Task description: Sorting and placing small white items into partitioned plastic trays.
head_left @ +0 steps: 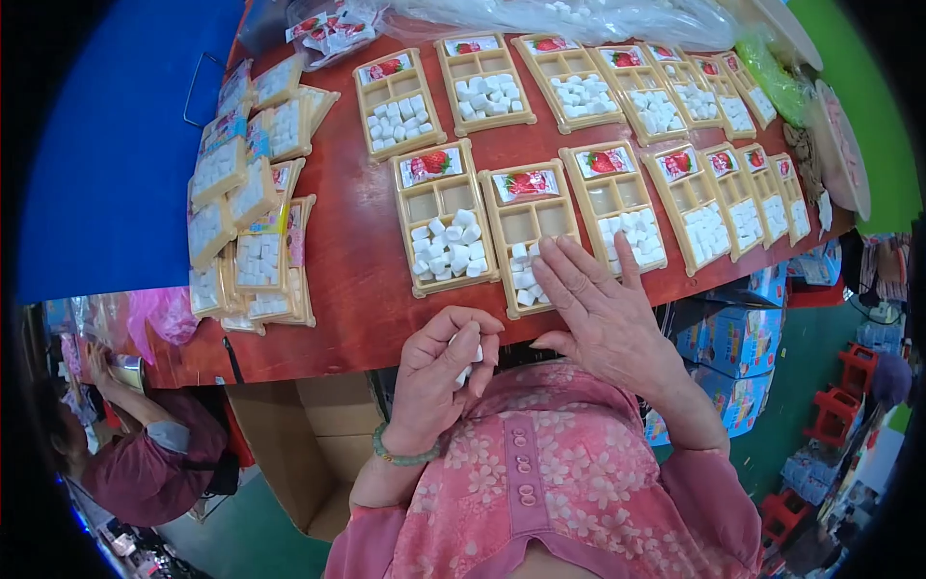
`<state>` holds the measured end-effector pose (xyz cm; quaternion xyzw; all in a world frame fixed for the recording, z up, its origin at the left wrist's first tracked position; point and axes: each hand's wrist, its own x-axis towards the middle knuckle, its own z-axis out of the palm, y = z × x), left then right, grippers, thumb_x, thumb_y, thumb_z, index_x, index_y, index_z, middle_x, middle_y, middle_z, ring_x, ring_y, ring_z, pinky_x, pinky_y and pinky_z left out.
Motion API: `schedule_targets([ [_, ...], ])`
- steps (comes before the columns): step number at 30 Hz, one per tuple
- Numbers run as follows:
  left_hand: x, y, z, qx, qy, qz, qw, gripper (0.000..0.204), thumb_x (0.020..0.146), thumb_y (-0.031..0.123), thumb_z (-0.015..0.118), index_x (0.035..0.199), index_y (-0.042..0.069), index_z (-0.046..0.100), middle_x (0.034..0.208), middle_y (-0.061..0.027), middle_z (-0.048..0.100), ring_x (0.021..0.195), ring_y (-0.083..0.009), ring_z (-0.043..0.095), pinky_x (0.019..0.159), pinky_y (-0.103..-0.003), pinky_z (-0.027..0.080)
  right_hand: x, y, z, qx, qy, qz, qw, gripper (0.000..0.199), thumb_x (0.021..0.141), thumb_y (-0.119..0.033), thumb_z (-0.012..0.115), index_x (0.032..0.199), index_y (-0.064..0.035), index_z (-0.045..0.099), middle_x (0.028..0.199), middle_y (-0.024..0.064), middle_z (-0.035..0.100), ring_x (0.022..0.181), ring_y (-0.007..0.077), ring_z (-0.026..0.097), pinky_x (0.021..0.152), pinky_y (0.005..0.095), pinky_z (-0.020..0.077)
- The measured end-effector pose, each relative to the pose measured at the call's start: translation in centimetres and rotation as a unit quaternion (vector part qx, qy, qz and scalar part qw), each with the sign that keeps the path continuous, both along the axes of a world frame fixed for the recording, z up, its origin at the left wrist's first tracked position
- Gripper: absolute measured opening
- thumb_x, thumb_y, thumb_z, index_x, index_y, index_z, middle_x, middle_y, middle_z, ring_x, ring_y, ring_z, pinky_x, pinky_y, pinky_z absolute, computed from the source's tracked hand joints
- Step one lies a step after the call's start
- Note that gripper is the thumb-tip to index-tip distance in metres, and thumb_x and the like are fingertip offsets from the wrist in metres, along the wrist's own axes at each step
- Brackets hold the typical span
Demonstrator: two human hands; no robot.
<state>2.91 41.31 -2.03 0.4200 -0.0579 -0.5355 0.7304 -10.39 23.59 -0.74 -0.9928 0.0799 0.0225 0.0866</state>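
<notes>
My left hand point(424, 376) is curled in front of the table edge, closed around a few white marshmallows point(477, 353) that show between its fingers. Flat and with fingers stretched, my right hand point(612, 323) reaches over the near side of a beige plastic tray point(520, 229). Its fingers cover part of the marshmallows in that tray; whether they touch them I cannot tell. A red strawberry-print packet point(528, 184) lies in the tray's far compartment, with two bare compartments below it. To the left, a similar tray point(422, 207) has a full near compartment of marshmallows.
More filled trays point(585, 94) stand in two rows on the red table point(338, 217). Stacked, wrapped trays point(258, 259) sit at the left. Clear plastic point(569, 24) lies along the back. Below are an open cardboard box point(323, 425) and blue cartons point(738, 343). Another person point(159, 463) works at left.
</notes>
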Motion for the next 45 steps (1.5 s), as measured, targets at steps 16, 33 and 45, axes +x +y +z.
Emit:
schedule_targets([
  [16, 2.2, -1.2, -0.4, -0.014, -0.055, 0.007, 0.998, 0.026, 0.104, 0.020, 0.048, 0.110, -0.003, 0.058, 0.080, -0.0070, 0.059, 0.051, -0.0050, 0.048, 0.041, -0.016, 0.031, 0.1, -0.6, -0.4, 0.020, -0.033, 0.013, 0.999, 0.076, 0.085, -0.047, 0.062, 0.148, -0.0095, 0.040, 0.156, 0.0059, 0.034, 0.146, 0.0235, 0.029, 0.120, 0.0584, 0.0085],
  [33, -0.7, -2.9, -0.3, 0.060, -0.643, -0.018, 0.763, 0.025, 0.083, -0.005, 0.068, 0.108, 0.002, 0.071, 0.081, -0.0111, 0.064, 0.068, -0.0213, 0.065, 0.058, -0.030, 0.051, 0.0, -0.3, -0.4, 0.052, -0.066, 0.003, 0.996, 0.077, 0.082, -0.040, 0.070, 0.147, -0.0095, 0.041, 0.156, 0.0102, 0.034, 0.145, 0.0260, 0.032, 0.120, 0.0561, 0.0123],
  [45, -0.2, -2.9, -0.6, 0.053, -0.671, -0.034, 0.739, 0.026, 0.081, -0.003, 0.069, 0.107, 0.001, 0.066, 0.083, -0.0100, 0.060, 0.069, -0.0256, 0.065, 0.056, -0.035, 0.053, -0.2, -0.4, 0.4, 0.073, -0.066, 0.009, 0.995, 0.075, 0.084, -0.046, 0.064, 0.143, -0.0057, 0.044, 0.154, 0.0109, 0.037, 0.145, 0.0267, 0.032, 0.119, 0.0570, 0.0137],
])
